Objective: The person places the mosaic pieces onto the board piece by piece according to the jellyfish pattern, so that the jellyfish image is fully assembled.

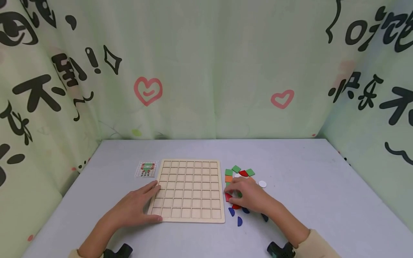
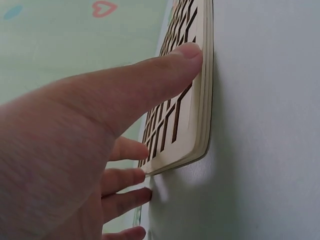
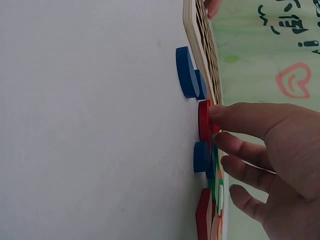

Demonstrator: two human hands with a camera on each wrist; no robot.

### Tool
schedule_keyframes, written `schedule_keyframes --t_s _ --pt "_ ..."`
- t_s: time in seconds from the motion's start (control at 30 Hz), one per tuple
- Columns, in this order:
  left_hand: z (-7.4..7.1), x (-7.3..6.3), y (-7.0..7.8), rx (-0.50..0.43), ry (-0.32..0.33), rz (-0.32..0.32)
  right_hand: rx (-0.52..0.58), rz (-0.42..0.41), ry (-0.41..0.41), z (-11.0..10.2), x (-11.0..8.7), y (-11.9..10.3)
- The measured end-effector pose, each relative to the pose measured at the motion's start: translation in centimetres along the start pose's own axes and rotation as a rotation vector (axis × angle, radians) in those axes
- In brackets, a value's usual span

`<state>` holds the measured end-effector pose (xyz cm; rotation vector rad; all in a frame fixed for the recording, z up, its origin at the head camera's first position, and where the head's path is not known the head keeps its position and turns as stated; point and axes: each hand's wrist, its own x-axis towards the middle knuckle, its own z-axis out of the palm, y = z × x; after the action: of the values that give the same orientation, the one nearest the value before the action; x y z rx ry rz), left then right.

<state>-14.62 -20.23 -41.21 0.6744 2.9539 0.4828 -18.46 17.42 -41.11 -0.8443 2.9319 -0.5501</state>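
Note:
A light wooden grid board (image 1: pixel 190 190) lies on the white table. My left hand (image 1: pixel 139 205) rests along its left side, fingers spread; in the left wrist view the thumb (image 2: pixel 187 52) presses on the frame near the corner. Just right of the board, my right hand (image 1: pixel 250 193) reaches down over loose coloured pieces with bent fingers. Its index finger and thumb come down around a red square piece (image 1: pixel 228 197); I cannot tell whether they pinch it. In the right wrist view the thumb tip overlaps a red piece (image 3: pixel 204 121), and the other fingers are spread apart.
A small pattern card (image 1: pixel 146 169) with a red and green figure lies at the board's upper left. Green diamonds (image 1: pixel 236 168), an orange square (image 1: pixel 228 178), a white disc (image 1: pixel 262 184) and several blue half discs (image 1: pixel 240 221) lie around the right hand. Printed curtains surround the table.

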Motion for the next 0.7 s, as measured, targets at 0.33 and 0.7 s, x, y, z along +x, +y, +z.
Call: schedule_keyframes --t_s 0.33,0.7 --pt "-0.01 -0.15 0.00 -0.009 -0.019 -0.040 0.070 -0.032 -0.067 -0.24 -0.38 0.50" --pt "-0.18 -0.04 0.46 -0.014 -0.051 -0.068 0.092 0.005 -0.071 0.05 -0.02 0.29"
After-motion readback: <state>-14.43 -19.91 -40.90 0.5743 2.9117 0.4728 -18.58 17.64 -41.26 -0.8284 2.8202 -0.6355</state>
